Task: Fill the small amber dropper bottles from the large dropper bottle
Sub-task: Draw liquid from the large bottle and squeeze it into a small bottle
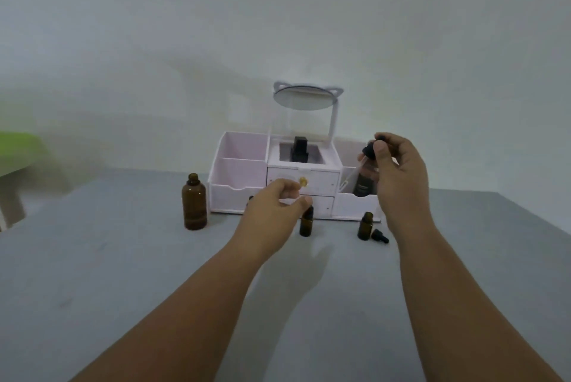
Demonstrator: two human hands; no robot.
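The large amber bottle (pixel 194 202) stands uncapped on the grey table (pixel 123 273), left of my hands. One small amber bottle (pixel 306 223) stands in the middle, just under the thumb of my left hand (pixel 278 204). That hand hovers with its fingers loosely curled and apart, and I see nothing in it. A second small amber bottle (pixel 365 226) stands open further right, with its black dropper cap (pixel 380 236) lying beside it. My right hand (pixel 398 171) is raised and pinches a black-bulbed dropper (pixel 369 151), whose glass pipette slants down to the left.
A white organiser (pixel 238 177) with drawers and a round mirror (pixel 304 97) stands at the back of the table. A dark bottle (pixel 364 185) sits in its right compartment and a black item (pixel 301 150) in its middle one. A green object (pixel 18 150) is at far left.
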